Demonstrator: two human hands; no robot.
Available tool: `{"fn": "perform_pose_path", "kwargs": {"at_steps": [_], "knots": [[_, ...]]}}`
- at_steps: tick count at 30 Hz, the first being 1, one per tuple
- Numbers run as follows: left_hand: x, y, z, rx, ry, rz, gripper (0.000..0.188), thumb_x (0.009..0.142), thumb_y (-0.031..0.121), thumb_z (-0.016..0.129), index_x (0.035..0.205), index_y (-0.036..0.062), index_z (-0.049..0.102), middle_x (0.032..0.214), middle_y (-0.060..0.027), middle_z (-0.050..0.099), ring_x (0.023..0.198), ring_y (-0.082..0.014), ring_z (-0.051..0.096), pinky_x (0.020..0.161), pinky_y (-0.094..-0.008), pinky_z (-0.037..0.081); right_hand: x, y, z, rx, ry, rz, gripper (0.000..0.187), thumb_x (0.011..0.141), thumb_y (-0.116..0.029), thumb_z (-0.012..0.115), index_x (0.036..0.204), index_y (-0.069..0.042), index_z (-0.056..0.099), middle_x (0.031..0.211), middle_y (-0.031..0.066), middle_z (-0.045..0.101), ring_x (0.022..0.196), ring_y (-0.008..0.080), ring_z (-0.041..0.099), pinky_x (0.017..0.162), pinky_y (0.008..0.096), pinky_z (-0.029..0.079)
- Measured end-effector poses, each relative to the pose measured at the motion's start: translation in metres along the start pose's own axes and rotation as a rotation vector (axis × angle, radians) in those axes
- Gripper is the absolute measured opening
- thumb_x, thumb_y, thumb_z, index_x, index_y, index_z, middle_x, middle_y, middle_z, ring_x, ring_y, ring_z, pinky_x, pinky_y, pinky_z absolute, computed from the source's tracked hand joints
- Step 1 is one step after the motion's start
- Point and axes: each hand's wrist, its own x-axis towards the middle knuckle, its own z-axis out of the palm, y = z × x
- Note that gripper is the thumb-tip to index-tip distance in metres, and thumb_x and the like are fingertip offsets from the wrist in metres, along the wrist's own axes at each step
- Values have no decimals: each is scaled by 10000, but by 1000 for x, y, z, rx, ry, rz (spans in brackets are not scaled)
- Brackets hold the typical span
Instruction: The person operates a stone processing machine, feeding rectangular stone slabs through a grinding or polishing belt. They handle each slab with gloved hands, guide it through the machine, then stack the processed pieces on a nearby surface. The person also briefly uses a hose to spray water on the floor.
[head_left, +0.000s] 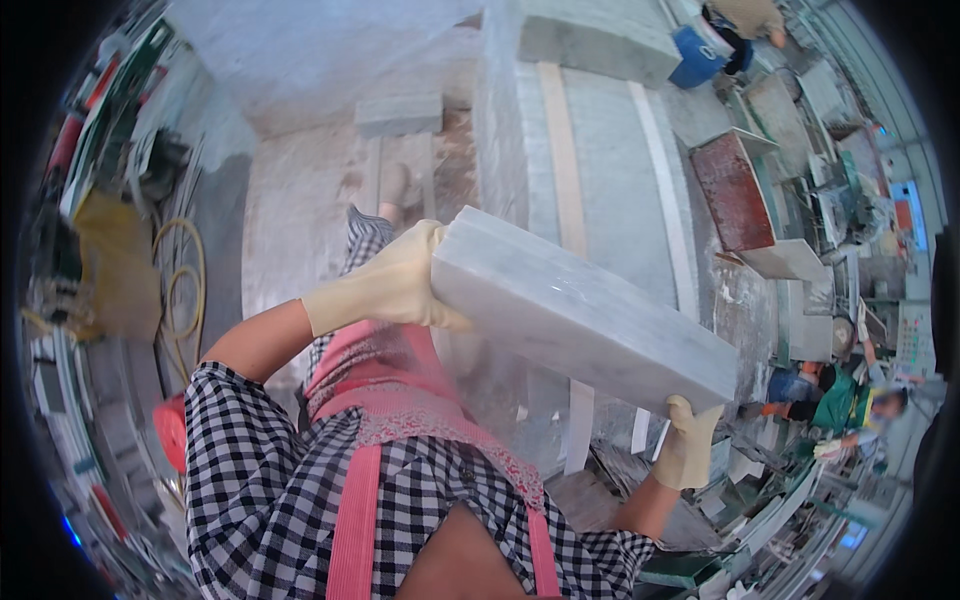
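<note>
A long, pale grey-white stone block is held up in front of me, slanting from upper left down to the right. My left hand, in a cream rubber glove, grips its left end, with the thumb along the near side. At the other end, my right hand wears the same kind of glove, its fingers curled over the lower right corner. Beneath the block, a big stack of pale stone carries long light strips across its top.
Another stone slab rests at the stack's far end. A smaller block lies beyond my left hand. To the right stands a reddish-brown panel; a blue bucket is at the far right. A co-worker is at the right edge. A yellow hose hangs at left.
</note>
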Motion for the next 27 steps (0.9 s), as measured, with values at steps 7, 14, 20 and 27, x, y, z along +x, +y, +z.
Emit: {"fn": "perform_pose_path", "kwargs": {"at_steps": [7, 14, 20, 27], "knots": [[128, -68, -40, -71, 23, -119, 456, 698, 183, 852, 1081, 6, 678, 1036, -140, 723, 929, -292, 697, 843, -396, 555, 133, -23, 22, -520, -105, 25, 750, 622, -154, 922, 1285, -1, 608, 1165, 86, 688, 1074, 197, 652, 946, 364, 519], [207, -101, -43, 15, 439, -277, 361, 759, 87, 762, 1092, -4, 660, 1030, -167, 722, 950, -341, 698, 839, -406, 562, 336, -36, 81, -716, -324, -541, 555, 727, -92, 837, 1241, -32, 638, 1070, 77, 700, 958, 171, 670, 870, 310, 550], [229, -126, -28, 329, 791, -68, 353, 767, 54, 718, 1109, -16, 662, 1032, -212, 721, 950, -389, 693, 869, -403, 556, 426, -24, 122, -37, -389, 88, 272, 998, -120, 574, 1249, -35, 638, 992, 33, 665, 796, 109, 649, 593, 248, 531], [234, -134, -15, 502, 766, -119, 531, 667, 64, 793, 1159, -22, 612, 1021, -189, 713, 1014, -396, 677, 852, -420, 568, 457, 16, 121, 181, -484, 221, 264, 1028, -195, 532, 1201, -32, 646, 956, -2, 655, 750, 85, 636, 535, 225, 497]]}}
